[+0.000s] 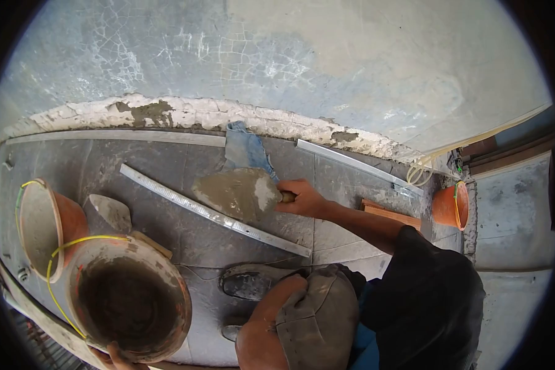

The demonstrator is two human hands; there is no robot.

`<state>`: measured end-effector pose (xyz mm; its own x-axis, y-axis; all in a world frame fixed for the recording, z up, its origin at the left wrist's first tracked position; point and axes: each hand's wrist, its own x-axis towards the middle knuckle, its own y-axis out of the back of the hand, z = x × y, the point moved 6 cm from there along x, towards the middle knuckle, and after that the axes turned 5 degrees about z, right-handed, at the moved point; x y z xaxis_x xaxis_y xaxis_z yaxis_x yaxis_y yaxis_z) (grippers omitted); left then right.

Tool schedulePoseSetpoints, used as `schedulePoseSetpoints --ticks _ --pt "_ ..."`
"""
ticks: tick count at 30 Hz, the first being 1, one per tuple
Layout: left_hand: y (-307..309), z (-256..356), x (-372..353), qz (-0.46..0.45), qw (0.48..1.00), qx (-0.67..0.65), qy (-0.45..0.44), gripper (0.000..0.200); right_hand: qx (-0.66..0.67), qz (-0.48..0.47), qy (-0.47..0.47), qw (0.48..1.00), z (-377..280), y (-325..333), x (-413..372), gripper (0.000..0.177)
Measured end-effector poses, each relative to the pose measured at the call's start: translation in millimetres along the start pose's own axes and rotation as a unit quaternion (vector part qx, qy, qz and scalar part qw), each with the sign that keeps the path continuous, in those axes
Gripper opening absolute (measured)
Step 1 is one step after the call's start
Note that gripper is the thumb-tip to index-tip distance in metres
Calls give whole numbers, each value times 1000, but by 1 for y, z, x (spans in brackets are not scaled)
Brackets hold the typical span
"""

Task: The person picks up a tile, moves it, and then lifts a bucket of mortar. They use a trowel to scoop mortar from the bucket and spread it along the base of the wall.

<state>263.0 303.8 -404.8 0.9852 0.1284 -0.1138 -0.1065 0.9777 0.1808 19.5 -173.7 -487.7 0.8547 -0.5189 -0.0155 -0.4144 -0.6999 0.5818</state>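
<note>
My right hand (301,198) is closed round the handle of a trowel, out over the floor. The trowel's blade (234,192) is coated with wet grey mortar. At the lower left, my left hand (118,357) has its fingers over the rim of a mortar bucket (182,290). Dark grey mortar (129,302) lies inside that bucket, which has a yellow handle. Beneath the trowel, a long metal straightedge (216,213) runs slantwise across the floor. A piece of blue denim cloth (243,148) lies beyond the blade, against the wall's foot.
An orange bucket (74,219) stands at the left, beside a second trowel (111,213) on the floor. Metal strips (117,137) lie along the rough wall base (197,114). At the right are reddish-brown strips (388,213) and a smaller orange bucket (445,206). My shoe (246,282) is below.
</note>
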Motion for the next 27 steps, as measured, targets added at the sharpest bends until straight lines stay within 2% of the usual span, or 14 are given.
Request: schedulePoseSetpoints --ticks 2,4,6,10,11,13,16,17,18,20,21,23,27 --pt "1 -1 3 4 1000 15 2 74 -31 51 -68 996 45 42 -26 27" --pt "-6 3 -1 -27 1000 -8 -5 75 -1 116 -139 984 70 79 -50 26" --pt "-8 5 -2 -31 1000 -5 -5 76 -81 134 -199 967 117 112 -75 24" --pt "-14 5 -4 -19 1000 10 -9 77 -120 154 -198 961 154 150 -87 26" --pt "-16 7 -6 -24 999 17 -24 77 -144 128 -233 953 167 154 -87 24" --pt "-23 14 -13 -17 998 38 -38 76 -139 73 -289 944 172 153 -76 25" --pt "-25 12 -18 20 1000 5 -23 76 -89 18 -304 948 187 149 -51 30" --pt "-28 16 -22 28 999 14 -18 76 -79 6 -279 957 191 148 -39 31" --pt "-29 17 -22 31 999 15 -18 76 -78 2 -278 957 183 149 -27 31" --pt "-28 18 -22 22 999 4 -29 76 26 -7 -389 921 158 151 -10 32" --pt "-25 16 -21 24 999 7 -27 76 40 -10 -411 911 155 155 -6 32" --pt "-23 13 -20 -4 1000 4 -29 76 23 -13 -423 906 136 162 -7 31" --pt "-10 4 -18 4 1000 8 -30 77 6 13 -422 907 119 171 -25 30"
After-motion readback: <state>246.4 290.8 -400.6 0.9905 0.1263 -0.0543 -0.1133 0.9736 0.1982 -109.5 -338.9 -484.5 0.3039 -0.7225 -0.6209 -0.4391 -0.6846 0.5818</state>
